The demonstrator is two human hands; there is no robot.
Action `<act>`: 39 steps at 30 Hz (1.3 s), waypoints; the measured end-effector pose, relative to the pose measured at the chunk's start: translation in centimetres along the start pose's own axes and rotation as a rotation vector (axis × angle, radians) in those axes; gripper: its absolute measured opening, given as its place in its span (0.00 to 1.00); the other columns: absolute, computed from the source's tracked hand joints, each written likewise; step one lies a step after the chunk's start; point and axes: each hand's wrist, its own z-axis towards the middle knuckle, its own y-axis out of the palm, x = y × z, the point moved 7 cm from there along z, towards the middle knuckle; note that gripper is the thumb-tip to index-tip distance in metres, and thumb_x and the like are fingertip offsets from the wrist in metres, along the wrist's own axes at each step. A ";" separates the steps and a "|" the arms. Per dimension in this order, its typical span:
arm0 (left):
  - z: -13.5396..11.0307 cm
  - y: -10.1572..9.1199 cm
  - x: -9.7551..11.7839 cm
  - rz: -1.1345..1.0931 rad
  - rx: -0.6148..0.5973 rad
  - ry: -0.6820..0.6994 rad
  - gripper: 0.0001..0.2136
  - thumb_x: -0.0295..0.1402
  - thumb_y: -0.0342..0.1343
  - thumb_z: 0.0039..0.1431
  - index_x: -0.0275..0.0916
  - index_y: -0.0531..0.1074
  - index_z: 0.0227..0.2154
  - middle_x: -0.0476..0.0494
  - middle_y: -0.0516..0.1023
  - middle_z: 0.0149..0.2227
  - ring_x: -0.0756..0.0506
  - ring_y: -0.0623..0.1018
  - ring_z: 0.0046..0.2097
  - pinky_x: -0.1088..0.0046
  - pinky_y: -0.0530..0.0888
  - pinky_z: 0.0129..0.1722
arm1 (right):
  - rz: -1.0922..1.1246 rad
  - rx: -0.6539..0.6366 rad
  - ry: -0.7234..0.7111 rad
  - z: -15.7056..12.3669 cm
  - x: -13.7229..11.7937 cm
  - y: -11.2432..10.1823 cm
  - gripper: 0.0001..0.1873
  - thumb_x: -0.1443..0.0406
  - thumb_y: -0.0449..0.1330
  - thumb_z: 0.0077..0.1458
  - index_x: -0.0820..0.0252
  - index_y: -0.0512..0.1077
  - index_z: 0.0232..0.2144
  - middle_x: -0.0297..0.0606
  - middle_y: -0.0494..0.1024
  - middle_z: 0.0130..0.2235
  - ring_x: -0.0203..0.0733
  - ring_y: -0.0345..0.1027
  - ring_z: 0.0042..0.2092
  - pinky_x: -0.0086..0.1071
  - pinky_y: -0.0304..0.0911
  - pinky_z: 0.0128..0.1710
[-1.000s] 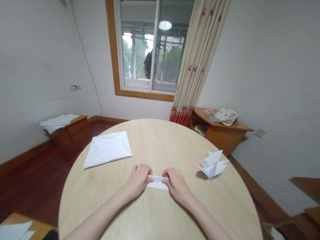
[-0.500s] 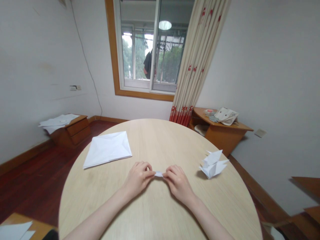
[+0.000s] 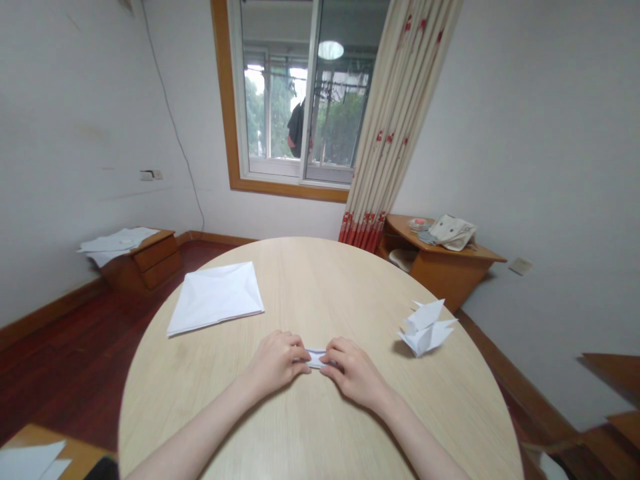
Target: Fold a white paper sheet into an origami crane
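Observation:
A small folded piece of white paper (image 3: 315,359) lies between my two hands, low over the middle of the table. My left hand (image 3: 279,360) grips its left end with thumb and fingers. On the other end, my right hand (image 3: 352,367) is closed in the same way. Both ends of the paper are hidden under the fingers. To the right, folded white paper shapes (image 3: 426,330) with pointed tips rest in a small cluster. A stack of white paper sheets (image 3: 217,297) lies to the left of my hands.
The round wooden table (image 3: 320,267) has its curved far edge near the window wall. Behind it on the right stands a wooden corner desk (image 3: 450,267) with a cloth bag (image 3: 453,232). A small drawer cabinet (image 3: 155,260) with papers is at the left.
My fingers have shifted their hold on the small paper, with the thumbs now lower and nearer me. More of the paper's face shows between the hands. The stack and the paper shapes stay put.

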 end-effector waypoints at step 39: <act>-0.1 0.5 0.2 -0.182 -0.086 -0.052 0.06 0.34 0.60 0.59 0.42 0.73 0.38 0.49 0.75 0.40 0.44 0.71 0.45 0.68 0.62 0.44 | 0.006 -0.032 0.011 0.0 0.1 0.2 0.05 0.70 0.59 0.57 0.58 0.76 0.31 0.36 0.74 0.33 0.39 0.66 0.38 0.32 0.61 0.39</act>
